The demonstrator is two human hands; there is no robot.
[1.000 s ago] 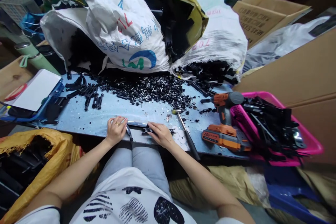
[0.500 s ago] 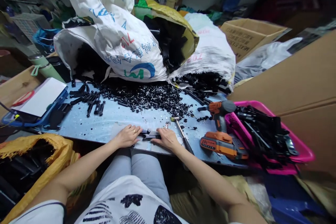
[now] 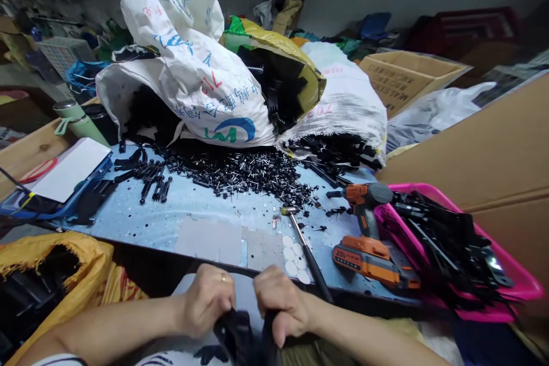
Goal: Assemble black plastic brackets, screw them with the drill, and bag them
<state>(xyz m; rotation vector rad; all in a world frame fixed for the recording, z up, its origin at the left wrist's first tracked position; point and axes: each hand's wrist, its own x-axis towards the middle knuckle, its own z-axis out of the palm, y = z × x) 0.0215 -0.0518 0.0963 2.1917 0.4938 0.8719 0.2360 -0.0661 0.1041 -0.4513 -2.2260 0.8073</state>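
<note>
Both my hands are pulled back off the table, over my lap at the bottom of the view. My left hand (image 3: 209,299) and my right hand (image 3: 279,303) are closed side by side around a black plastic part (image 3: 240,337) that sticks down between them. A ring shows on my left hand. The blue table top (image 3: 171,223) lies just beyond my knuckles, with a hammer (image 3: 305,251) to the right of my right hand.
A heap of small black parts (image 3: 244,168) spreads across the table's far side, below white sacks (image 3: 201,80). An orange cordless drill (image 3: 364,229) and a pink basket (image 3: 493,297) of black pieces sit right. A yellow sack (image 3: 51,274) and white notebook (image 3: 71,168) are left.
My hands left the table's near edge and came back toward my lap, taking a black part with them. The camera tilted up, showing more of the room.
</note>
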